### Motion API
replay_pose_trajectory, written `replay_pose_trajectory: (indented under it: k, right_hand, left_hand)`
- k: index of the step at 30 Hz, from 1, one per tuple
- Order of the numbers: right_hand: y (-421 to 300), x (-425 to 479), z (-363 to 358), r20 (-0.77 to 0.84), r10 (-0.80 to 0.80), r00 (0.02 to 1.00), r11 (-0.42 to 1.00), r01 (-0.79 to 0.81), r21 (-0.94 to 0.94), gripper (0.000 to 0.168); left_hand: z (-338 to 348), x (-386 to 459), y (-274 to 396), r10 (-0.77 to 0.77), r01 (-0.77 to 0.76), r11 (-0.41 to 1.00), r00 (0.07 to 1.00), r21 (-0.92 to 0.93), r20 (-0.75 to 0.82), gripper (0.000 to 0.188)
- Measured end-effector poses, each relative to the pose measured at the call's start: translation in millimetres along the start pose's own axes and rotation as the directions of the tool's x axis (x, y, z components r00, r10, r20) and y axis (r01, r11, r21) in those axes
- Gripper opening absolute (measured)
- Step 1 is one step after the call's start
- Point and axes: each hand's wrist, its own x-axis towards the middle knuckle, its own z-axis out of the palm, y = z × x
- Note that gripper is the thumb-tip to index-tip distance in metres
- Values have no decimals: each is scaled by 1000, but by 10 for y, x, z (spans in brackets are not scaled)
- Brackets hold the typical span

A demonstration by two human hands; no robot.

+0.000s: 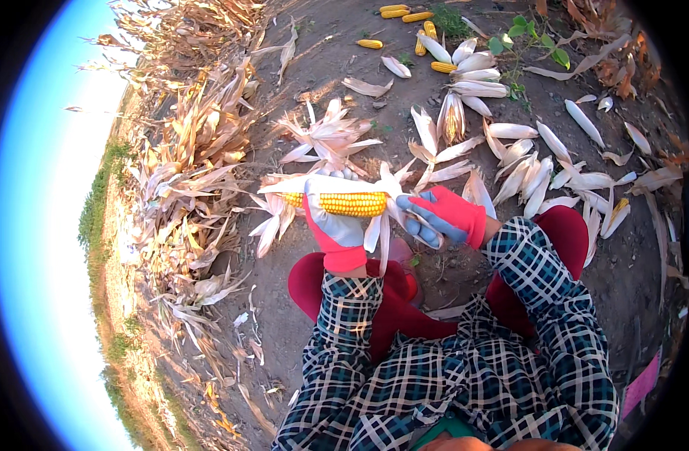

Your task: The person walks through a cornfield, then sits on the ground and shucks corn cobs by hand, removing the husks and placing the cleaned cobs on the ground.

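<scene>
My left hand (334, 220), in a red and grey work glove, grips a partly husked corn cob (356, 204) with yellow kernels showing. A pale strip of husk (344, 185) still covers the cob's far side. My right hand (443, 214), gloved the same way, is closed around the peeled-back husk (398, 197) at the cob's right end. Some of these husk leaves hang down between my hands. The cob lies level above the ground, in front of my bent knees.
Husked yellow cobs (394, 11) lie on the soil ahead. Several unhusked ears (530, 175) are heaped to the right. Empty husks (325, 132) spread just beyond my hands. Dry corn stalks (192, 169) form a long pile on the left. A green leafy plant (527, 34) grows at the upper right.
</scene>
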Motion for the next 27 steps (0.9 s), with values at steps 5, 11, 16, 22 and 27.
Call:
replay_pose_trajectory:
  k: [5,11,16,22,27]
  right_hand:
    - [476,333,-288,-482,-23,876,953,166,254,46]
    - [672,452,20,-250,-532,809,806,393,-443,82]
    - [804,543,-50,73,-295,953,951,300,-72,66]
    - [1247,542,114,122,-161,979,478,186,-858,47]
    - [866,393,179,-61,-37,997,329,-46,-943,30]
  left_hand:
    - [-40,-97,-153,74,-60,960,996,275,-41,39]
    - [84,-213,-365,-47,45,990,999,131,15,32]
    - [107,-326,-372,-79,51,971,991,235,112,29]
    - [-57,-270,-381,-423,134,714,865,688,271,27]
    - [-163,-284,-310,-429,270,736,896,621,119,30]
